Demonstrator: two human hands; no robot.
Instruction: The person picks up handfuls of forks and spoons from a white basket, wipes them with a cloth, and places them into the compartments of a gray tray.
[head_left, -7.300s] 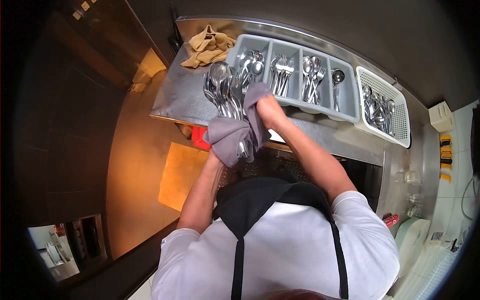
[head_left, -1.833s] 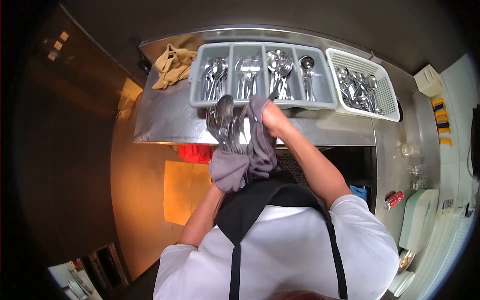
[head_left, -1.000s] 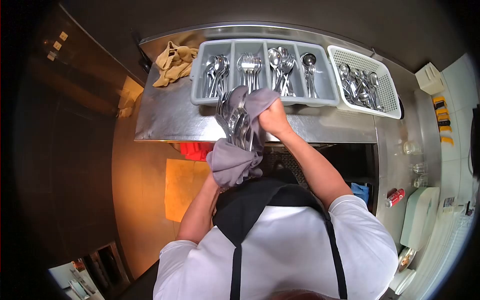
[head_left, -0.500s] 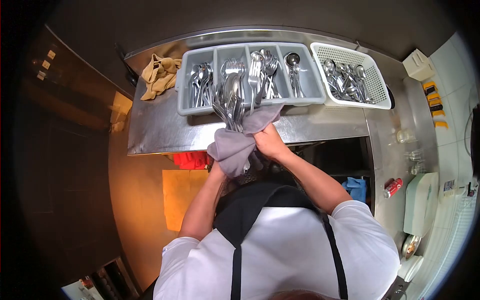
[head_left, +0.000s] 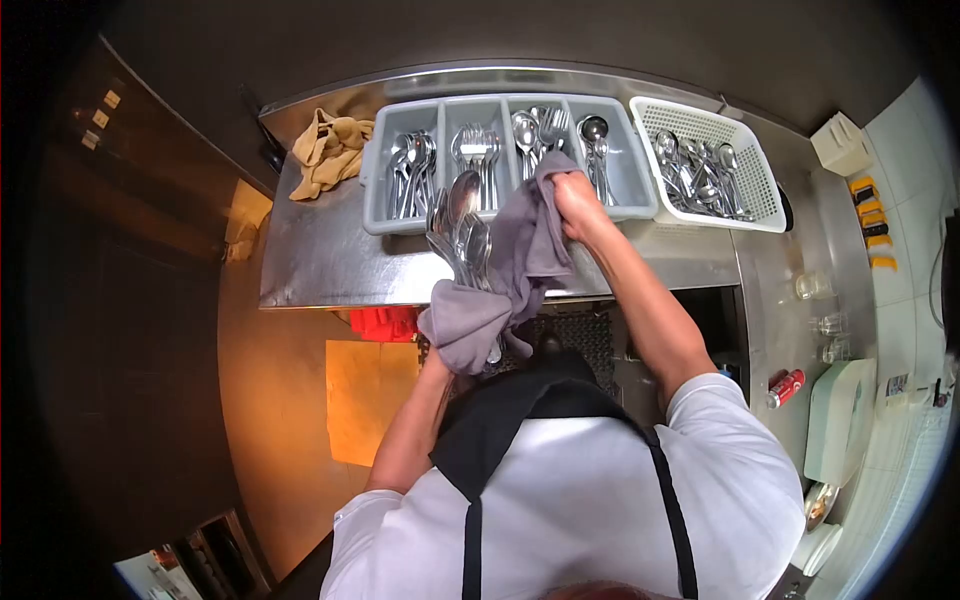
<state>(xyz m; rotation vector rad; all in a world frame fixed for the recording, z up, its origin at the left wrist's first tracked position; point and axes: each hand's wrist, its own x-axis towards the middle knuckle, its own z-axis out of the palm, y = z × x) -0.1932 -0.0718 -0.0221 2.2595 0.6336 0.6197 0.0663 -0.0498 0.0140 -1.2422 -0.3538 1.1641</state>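
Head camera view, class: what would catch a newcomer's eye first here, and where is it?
First, the bundle of spoons fans up out of a grey cloth at the front edge of the steel counter. The right hand holds the cloth's other end over the grey cutlery tray, sorted into four compartments. To its right a white basket holds more loose cutlery.
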